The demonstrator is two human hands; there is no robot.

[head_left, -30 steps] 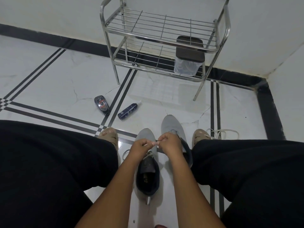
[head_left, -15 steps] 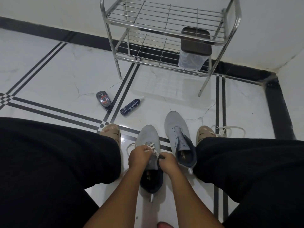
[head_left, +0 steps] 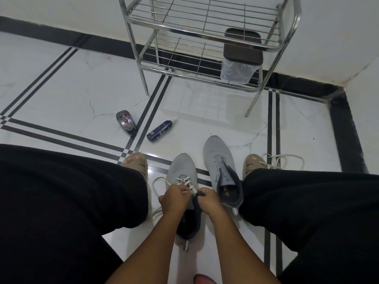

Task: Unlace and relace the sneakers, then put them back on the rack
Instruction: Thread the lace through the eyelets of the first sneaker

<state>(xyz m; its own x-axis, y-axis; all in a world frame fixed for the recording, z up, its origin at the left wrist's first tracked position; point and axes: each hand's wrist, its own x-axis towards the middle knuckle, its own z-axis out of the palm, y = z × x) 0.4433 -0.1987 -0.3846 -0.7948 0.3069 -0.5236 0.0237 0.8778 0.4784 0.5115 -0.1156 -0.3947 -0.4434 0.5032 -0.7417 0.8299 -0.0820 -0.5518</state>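
Between my knees on the floor (head_left: 61, 83), head view, the only 1 I have: left hand (head_left: 174, 196) and right hand (head_left: 208, 198) have dropped from the toe end of the left sneaker (head_left: 181, 171) to its upper eyelets within the last second. 1 s ago both pinched lace ends up in front of the shoe, fingertips almost touching; now they sit low on the tongue. Left hand pinches the white lace (head_left: 185, 182) at the crossings. Right hand grips the dark tongue edge and, I think, the other lace end, though I can't see it clearly. Camera also tipped down, so the rack (head_left: 207, 27) sits higher in frame.

Reading: pull-through on 1 row done, now feeding the next eyelet. About 3 crossings show, so this shoe looks roughly half relaced.

Right sneaker (head_left: 219, 160) is just beside it, touching my right leg, eyelets bare. Its loose lace (head_left: 287, 159) lies on the floor beyond my right foot. Both shoes well apart from the rack, so that step is a long way off.

Also on the floor: a spray bottle (head_left: 161, 130) and a shoe polish sponge (head_left: 126, 123). A lidded plastic container (head_left: 240, 60) sits on the rack's lower shelf.
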